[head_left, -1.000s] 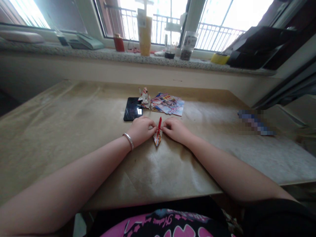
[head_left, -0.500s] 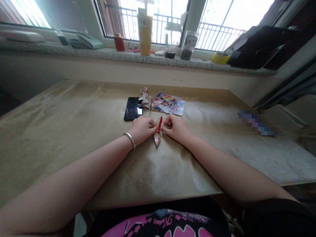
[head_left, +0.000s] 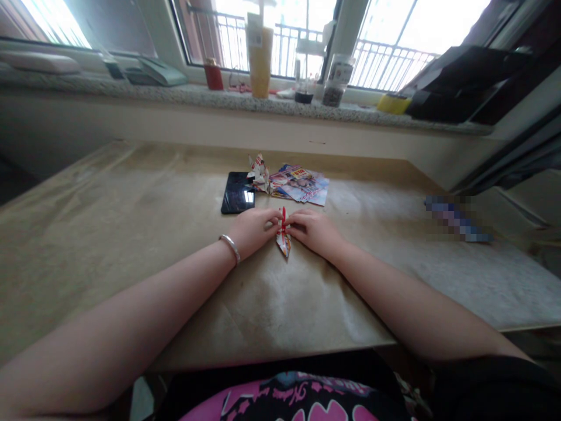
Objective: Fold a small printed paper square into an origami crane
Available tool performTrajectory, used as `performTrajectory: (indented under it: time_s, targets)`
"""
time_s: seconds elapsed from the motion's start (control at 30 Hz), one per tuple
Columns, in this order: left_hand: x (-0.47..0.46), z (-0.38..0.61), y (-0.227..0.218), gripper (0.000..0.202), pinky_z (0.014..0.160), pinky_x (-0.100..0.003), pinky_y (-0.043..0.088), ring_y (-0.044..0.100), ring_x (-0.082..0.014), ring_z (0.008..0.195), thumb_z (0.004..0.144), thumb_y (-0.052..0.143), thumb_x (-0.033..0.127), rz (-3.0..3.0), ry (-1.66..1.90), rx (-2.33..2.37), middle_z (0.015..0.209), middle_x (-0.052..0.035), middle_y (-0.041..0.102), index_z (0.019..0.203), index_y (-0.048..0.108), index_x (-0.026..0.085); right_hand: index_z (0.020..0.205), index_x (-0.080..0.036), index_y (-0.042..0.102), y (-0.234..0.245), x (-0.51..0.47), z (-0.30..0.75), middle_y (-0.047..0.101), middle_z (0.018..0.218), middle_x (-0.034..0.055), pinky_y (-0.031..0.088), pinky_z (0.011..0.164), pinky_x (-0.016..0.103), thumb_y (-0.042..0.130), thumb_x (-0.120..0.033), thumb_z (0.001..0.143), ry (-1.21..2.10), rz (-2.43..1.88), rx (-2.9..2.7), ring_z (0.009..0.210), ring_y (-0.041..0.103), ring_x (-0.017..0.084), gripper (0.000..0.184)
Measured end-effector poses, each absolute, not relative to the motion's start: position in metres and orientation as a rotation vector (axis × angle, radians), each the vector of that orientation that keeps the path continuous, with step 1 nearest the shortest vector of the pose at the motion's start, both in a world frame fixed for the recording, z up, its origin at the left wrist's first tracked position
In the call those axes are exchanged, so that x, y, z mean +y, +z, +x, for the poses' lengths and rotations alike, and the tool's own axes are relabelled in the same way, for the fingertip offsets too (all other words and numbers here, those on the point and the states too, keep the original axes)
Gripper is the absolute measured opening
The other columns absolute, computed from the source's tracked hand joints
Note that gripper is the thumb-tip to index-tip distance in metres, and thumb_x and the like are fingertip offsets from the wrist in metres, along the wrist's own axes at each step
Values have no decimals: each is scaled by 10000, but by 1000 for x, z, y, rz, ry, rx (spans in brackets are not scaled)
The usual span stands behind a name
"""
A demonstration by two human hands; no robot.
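Note:
A small folded paper piece point(head_left: 284, 243), printed in white, red and orange, is held low over the table between my two hands. Its pointed end faces me, and a narrow red strip runs up its middle. My left hand point(head_left: 256, 227), with a silver bracelet at the wrist, pinches the paper's left side. From the right, my right hand point(head_left: 314, 229) grips the other side with thumb and fingers. The fingertips cover part of the folds. Just beyond my left hand lies a black phone or tablet point(head_left: 236, 193).
Behind my hands are a crumpled or folded paper shape point(head_left: 259, 174) and a stack of colourful printed sheets point(head_left: 304, 186). A blurred-out item point(head_left: 456, 219) rests at the table's right. Bottles and jars, including a yellow container point(head_left: 260, 64), line the granite windowsill point(head_left: 184, 96).
The folded paper has turned slightly, its near tip swinging to the right. My right fingers have stretched further over it, while my left hand has shifted only a little.

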State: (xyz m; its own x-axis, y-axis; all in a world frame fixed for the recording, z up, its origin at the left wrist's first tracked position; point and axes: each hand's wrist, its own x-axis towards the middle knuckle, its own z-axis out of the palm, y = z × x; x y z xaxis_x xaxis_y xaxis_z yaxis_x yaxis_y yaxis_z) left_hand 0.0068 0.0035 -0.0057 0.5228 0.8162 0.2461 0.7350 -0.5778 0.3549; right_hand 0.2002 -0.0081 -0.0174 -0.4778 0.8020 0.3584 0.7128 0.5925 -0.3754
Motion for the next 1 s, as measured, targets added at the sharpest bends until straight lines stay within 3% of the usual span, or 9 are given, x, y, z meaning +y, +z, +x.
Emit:
performTrajectory:
  time_s: [0.2, 0.4, 0.57, 0.63, 0.77, 0.83, 1.0]
  targets:
    - [9, -2, -10, 261, 836, -299, 475, 581, -178, 925, 838, 499, 298, 2711, 613, 1097, 1009, -68, 609, 1024, 650, 195, 936, -229, 669, -18, -5, 202, 667, 942, 48, 421, 807, 289, 576, -342, 826, 216, -1192, -2330, 916, 575, 173, 184]
    - [12, -4, -13, 221, 957, -332, 438, 523, -188, 1089, 824, 512, 258, 2676, 698, 944, 1170, -74, 534, 1016, 602, 194, 885, -200, 614, -20, -7, 200, 640, 830, 22, 447, 702, 273, 651, -309, 732, 326, -1241, -2144, 792, 570, 158, 191]
    - [6, 3, -10, 377, 863, -290, 482, 596, -155, 942, 760, 576, 231, 2446, 758, 1082, 1009, -43, 618, 1119, 477, 171, 1118, -201, 528, -24, -6, 200, 655, 876, 24, 472, 752, 284, 661, -268, 701, 516, -1221, -2021, 810, 603, 146, 443]
    - [6, 4, -9, 411, 829, -280, 486, 611, -149, 883, 749, 590, 233, 2393, 747, 1136, 935, -25, 639, 1133, 460, 162, 1133, -202, 527, -23, -6, 201, 669, 862, 19, 472, 750, 282, 667, -269, 704, 540, -1231, -2012, 794, 611, 144, 455]
    - [6, 3, -7, 133, 804, -273, 472, 596, -156, 866, 775, 550, 220, 2530, 662, 1059, 896, -30, 639, 895, 586, 174, 815, -212, 647, -17, -6, 203, 675, 820, 25, 436, 786, 290, 604, -297, 787, 270, -1149, -2295, 852, 586, 165, 99]
    - [6, 2, -6, 103, 789, -273, 466, 586, -162, 859, 801, 519, 227, 2629, 607, 1031, 885, -39, 632, 815, 606, 176, 804, -211, 651, -13, -8, 203, 680, 847, 40, 419, 802, 299, 569, -311, 818, 85, -1104, -2412, 893, 566, 180, 130]
    - [3, 3, -6, 159, 719, -274, 459, 587, -169, 787, 831, 498, 280, 2806, 503, 1141, 851, -47, 639, 841, 623, 183, 824, -195, 636, -9, -15, 200, 685, 888, 65, 385, 837, 326, 507, -297, 850, -186, -1109, -2507, 946, 542, 201, 167]
